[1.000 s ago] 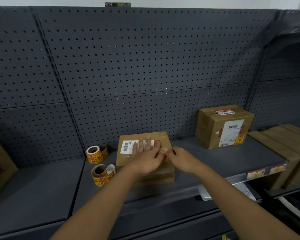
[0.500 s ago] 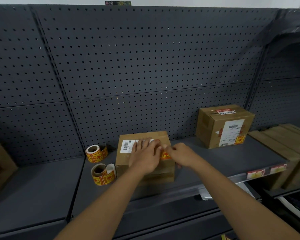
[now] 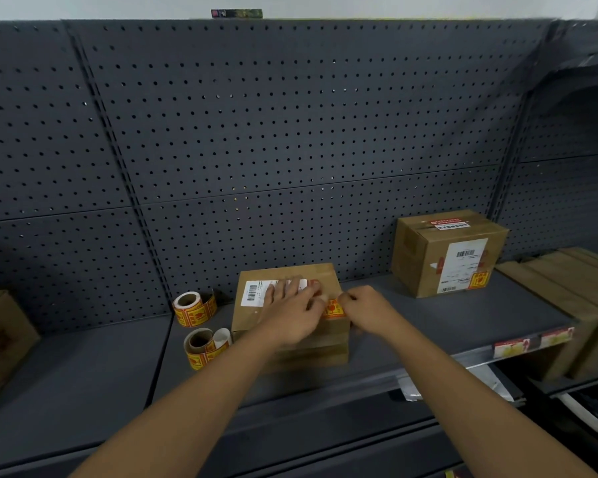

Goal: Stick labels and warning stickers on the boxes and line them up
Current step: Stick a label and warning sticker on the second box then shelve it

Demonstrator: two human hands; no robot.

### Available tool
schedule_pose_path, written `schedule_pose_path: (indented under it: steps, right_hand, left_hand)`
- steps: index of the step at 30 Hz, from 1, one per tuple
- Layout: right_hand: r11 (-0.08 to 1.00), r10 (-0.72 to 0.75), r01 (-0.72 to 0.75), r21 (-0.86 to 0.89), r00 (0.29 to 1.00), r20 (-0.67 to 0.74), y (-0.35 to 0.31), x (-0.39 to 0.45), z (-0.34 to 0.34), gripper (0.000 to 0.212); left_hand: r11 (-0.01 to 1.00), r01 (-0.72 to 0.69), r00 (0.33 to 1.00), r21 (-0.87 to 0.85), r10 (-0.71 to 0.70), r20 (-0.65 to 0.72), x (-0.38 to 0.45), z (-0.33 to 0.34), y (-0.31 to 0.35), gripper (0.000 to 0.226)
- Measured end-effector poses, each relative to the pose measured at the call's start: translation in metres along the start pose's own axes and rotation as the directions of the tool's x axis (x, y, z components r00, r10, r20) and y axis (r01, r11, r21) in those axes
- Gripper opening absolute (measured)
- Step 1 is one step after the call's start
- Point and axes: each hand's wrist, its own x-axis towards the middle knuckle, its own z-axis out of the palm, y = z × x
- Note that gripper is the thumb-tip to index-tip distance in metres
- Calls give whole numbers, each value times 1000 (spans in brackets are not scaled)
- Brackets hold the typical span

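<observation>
A flat cardboard box (image 3: 256, 313) lies on the grey shelf (image 3: 446, 326) in the middle. It carries a white barcode label (image 3: 254, 292) on top. My left hand (image 3: 292, 310) rests flat on the box top, its fingers over the label. A yellow-and-red warning sticker (image 3: 334, 309) sits near the box's right edge, between my hands. My right hand (image 3: 368, 310) pinches the sticker's right end. A second box (image 3: 446, 251) stands upright at the back right, with a white label and a warning sticker on its front.
Two rolls of yellow warning stickers (image 3: 194, 308) (image 3: 204, 346) lie left of the flat box. A brown box (image 3: 0, 339) shows at the far left. Wooden boards (image 3: 573, 291) stack at the right. A perforated grey back panel (image 3: 290, 132) rises behind the shelf.
My right hand has drawn slightly to the right, and the warning sticker now shows between the two hands on the box top. My left hand stays on the label.
</observation>
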Motion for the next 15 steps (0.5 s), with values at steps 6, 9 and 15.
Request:
schedule_pose_path:
  steps: [6,9,15]
  right_hand:
    - [998,-48,50,-27,996,75,3,-5,-1,41]
    - [998,-18,21,-52,999,51,2,-5,-2,39]
    - [1000,-27,27,4,998,-60,5,-7,-8,51]
  left_hand:
    - [996,-33,999,84,31,23,-5,2,3,57]
    - [998,-65,998,16,66,-9,0,-3,-3,50]
    - [980,-34,970,-194,-15,-242,-3,-22,-35,46]
